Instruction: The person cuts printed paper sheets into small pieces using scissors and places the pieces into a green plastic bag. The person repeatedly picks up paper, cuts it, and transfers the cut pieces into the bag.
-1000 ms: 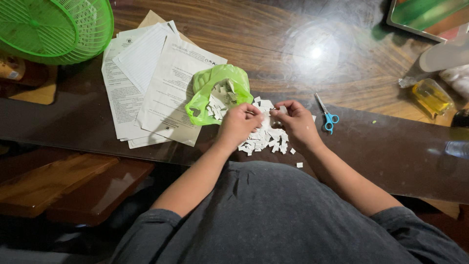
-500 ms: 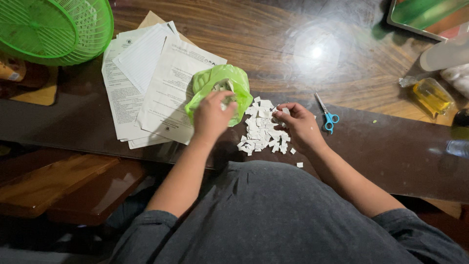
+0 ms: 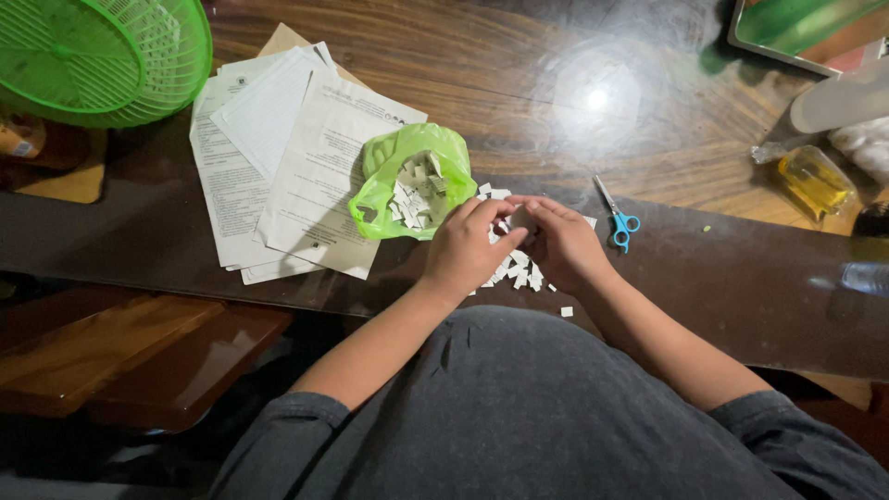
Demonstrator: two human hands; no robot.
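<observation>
Glossy wooden table point(image 3: 519, 74), paper scraps point(image 3: 519, 273), scissors point(image 3: 616, 218).

left hand point(image 3: 468, 248) curled | right hand point(image 3: 560, 243) curled | fingertips meeting

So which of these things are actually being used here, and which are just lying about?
In use: left hand and right hand over the pile of paper bits; green bag holding more bits.
Lying about: scissors, paper sheets, green basket, yellow bottle.
</observation>
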